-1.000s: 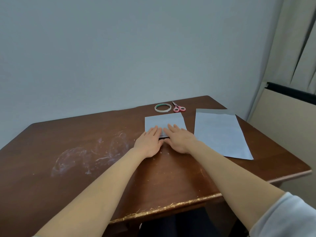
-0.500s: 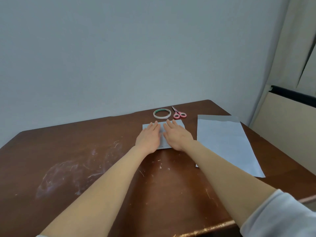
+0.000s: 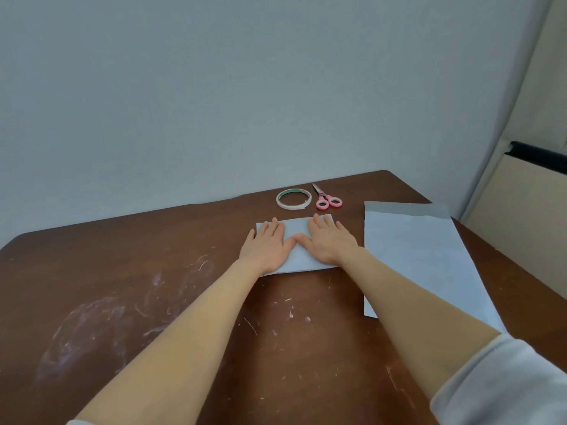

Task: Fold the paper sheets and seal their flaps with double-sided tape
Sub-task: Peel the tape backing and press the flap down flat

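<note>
A folded pale blue paper sheet (image 3: 297, 229) lies flat on the brown table (image 3: 153, 271). My left hand (image 3: 266, 245) presses palm-down on its left half, fingers spread a little. My right hand (image 3: 328, 240) lies flat on its right half, and the two thumbs touch in the middle. A stack of unfolded sheets (image 3: 411, 256) rests to the right. Beyond the folded sheet lies a roll of double-sided tape (image 3: 293, 199).
Pink-handled scissors (image 3: 326, 199) lie beside the tape roll near the wall. The table top is scratched and smudged white at the left. A curtain and a beige panel stand past the table's right edge.
Both hands have slid apart from the middle of the folded sheet toward its sides, staying flat on it. The camera has tilted and moved closer.
</note>
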